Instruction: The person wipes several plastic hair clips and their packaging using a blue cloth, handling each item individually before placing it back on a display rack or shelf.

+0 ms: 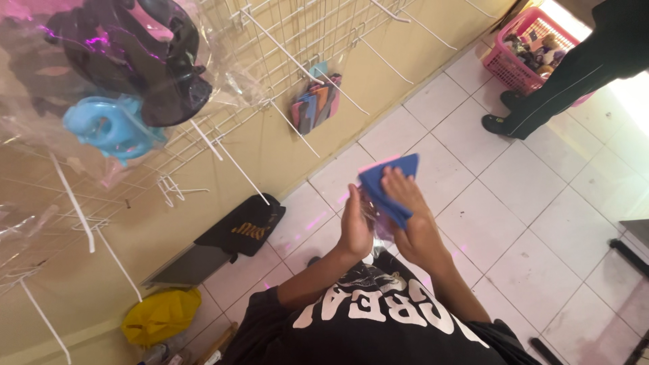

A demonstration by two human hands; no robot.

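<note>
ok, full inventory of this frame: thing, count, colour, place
flat blue item: one, blue with a pink edge, in a clear wrapper, held in both hands
wire grid rack: one, white with long hooks, on the yellow wall
hanging packet: one, clear with mixed-colour flat items, on a rack hook
black shapes in clear plastic: count unclear, top left
light blue shape: one, below the black ones
black bag: one, floor by wall
yellow bag: one, floor, lower left
pink basket: one, filled, top right floor
other person's leg: dark trousers, top right
left hand: on wrapper
right hand: on blue item
</note>
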